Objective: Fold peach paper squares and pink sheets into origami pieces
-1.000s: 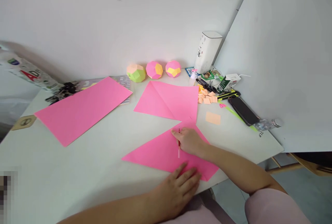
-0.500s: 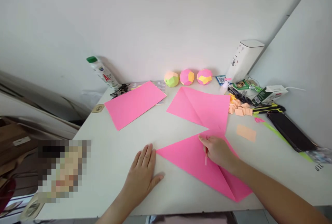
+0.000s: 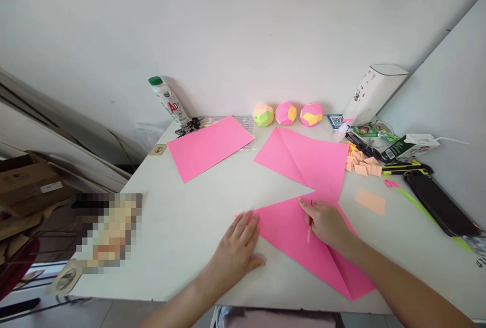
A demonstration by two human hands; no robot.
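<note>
A large pink sheet of paper (image 3: 292, 232) lies folded near the front of the table, with a pointed corner at its left and a crease at its lower right. My left hand (image 3: 241, 244) rests flat on that left corner, fingers stretched out and thumb apart. Above the sheet's middle, my right hand (image 3: 330, 224) holds a thin red stick-like tool (image 3: 310, 220) with a pale end, and its index fingertip touches the upper edge of the paper. Another creased pink sheet (image 3: 315, 156) lies just behind, meeting the front one near the right hand.
A flat pink sheet (image 3: 210, 148) lies at the back left beside keys (image 3: 189, 126) and a bottle (image 3: 169, 100). Three paper balls (image 3: 286, 114) line the wall. On the right are folded orange pieces (image 3: 362, 165), a cutter (image 3: 408, 168), a black phone (image 3: 440, 204) and an orange slip (image 3: 371, 201).
My left hand has moved right, from beside the paper's left corner onto it. The right hand stays at the same place on the paper. The whole view has shifted slightly.
</note>
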